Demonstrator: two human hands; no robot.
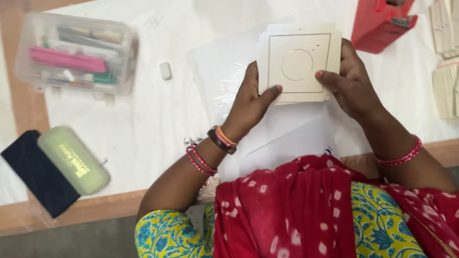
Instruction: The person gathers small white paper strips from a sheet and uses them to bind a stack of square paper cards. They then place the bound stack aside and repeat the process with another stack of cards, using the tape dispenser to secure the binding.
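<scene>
Both hands are on the stack of cream cards (299, 62): my left hand (247, 105) pinches its left edge with the thumb lying over the top face, and my right hand (351, 83) clamps the right edge, thumb on top and fingers under. The stack sits raised just above the white sheets (217, 67) on the table (142, 121), and its top card shows a drawn square with a circle inside.

As I judge it, the weak point is alignment. The cards are already fanned a little at the upper edge, so uneven pressure from either thumb could slide the top card off the rest. A loose grip on one side could let the lower cards drop onto the sheets.

I also see a red tape dispenser (385, 4) close to my right hand; a wide wrist swing could knock it. The clear plastic box (76, 53), the small eraser (165, 70) and the green case (73, 160) lie well apart on the left, no trouble there.
</scene>
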